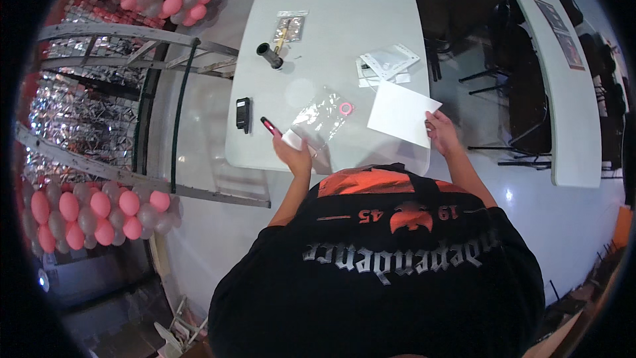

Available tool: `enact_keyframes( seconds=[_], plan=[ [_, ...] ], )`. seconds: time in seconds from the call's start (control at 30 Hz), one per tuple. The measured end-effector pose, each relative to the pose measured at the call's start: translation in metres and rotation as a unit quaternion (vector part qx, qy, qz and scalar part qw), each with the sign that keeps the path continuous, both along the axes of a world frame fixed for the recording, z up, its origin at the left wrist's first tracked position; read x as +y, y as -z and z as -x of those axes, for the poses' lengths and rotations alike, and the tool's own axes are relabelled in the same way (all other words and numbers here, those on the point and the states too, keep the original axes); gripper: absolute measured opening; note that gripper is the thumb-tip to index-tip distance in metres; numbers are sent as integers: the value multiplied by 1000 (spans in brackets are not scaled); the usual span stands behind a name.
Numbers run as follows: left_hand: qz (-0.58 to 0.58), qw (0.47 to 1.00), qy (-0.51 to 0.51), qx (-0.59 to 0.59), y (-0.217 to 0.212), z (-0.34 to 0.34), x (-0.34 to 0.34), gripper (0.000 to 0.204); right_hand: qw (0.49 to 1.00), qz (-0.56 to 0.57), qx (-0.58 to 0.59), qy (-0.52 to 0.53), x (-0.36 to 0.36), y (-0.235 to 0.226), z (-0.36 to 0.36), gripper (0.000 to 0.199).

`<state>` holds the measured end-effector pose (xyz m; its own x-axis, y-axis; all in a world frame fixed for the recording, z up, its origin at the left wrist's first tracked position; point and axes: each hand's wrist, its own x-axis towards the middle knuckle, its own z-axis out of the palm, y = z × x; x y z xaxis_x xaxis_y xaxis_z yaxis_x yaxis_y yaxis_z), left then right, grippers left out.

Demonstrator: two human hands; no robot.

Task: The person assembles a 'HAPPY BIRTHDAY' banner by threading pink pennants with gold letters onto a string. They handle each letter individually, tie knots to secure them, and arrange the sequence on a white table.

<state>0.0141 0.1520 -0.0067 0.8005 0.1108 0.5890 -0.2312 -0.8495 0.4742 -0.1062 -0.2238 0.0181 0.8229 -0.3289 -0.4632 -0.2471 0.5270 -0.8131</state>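
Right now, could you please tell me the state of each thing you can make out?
White sheet: flat, right edge gripped by the right hand.
Red-and-black stick: by the left hand, grip unclear.
Clear plastic bag: lying on the table.
Pink ring: lying flat.
White frames: overlapping.
Black radio: on or off unclear.
Balloons: inflated.

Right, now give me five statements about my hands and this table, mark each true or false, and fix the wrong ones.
1. The right hand holds a white sheet above the white tabletop. True.
2. A black handheld device lies left of a pink ring. True.
3. The white sheet is left of the pink ring. False: it is to the ring's right.
4. A slim red-and-black object shows by the left hand. True.
5. The left hand touches the white sheet. False: only the right hand does.
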Motion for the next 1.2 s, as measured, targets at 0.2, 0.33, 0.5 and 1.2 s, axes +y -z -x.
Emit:
enact_keyframes(
  seconds=[0.2,0.33,0.5,1.2],
  plan=[
    [407,641,335,558,-37,19,-62,51,1000,7,6,2,49,-10,-3,16],
    [609,472,306,560,-29,36,-71,45,998,43,53,-16,67,-6,6,17],
    [625,494,276,538,-14,46,-63,34,997,25,55,-45,78,-2,34,20],
    [578,529,344,517,-72,78,-167,36,699,672,-210,-128,31,-75,81,59]
  ],
)
